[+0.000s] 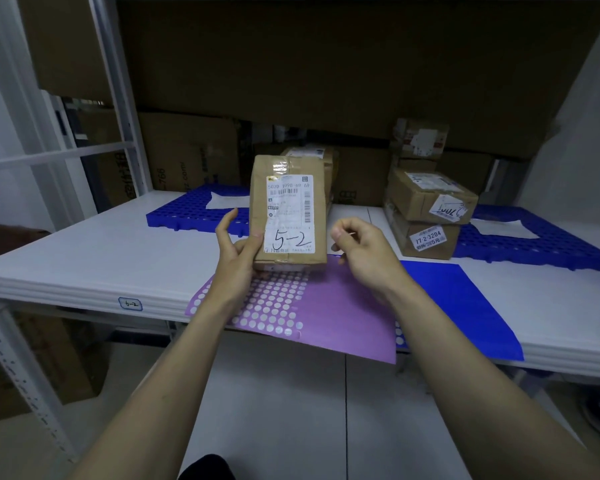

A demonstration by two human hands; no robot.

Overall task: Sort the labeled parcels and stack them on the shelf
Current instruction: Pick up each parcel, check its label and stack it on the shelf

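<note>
parcel (288,209) held upright above shelf (84,251) front edge, label facing camera, likely to read the handwritten "5-2". left hand (236,251) grips its lower left corner, thumb on label. right hand (361,251) just beside, loosely curled, touching nothing.

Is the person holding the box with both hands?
No, only the left hand grips the box marked 5-2, while the right hand hangs beside it without touching.

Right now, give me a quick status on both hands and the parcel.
Left hand holds the parcel marked 5-2 upright. Right hand loosely curled beside it, apparently empty. Stacked boxes at shelf right.
</note>
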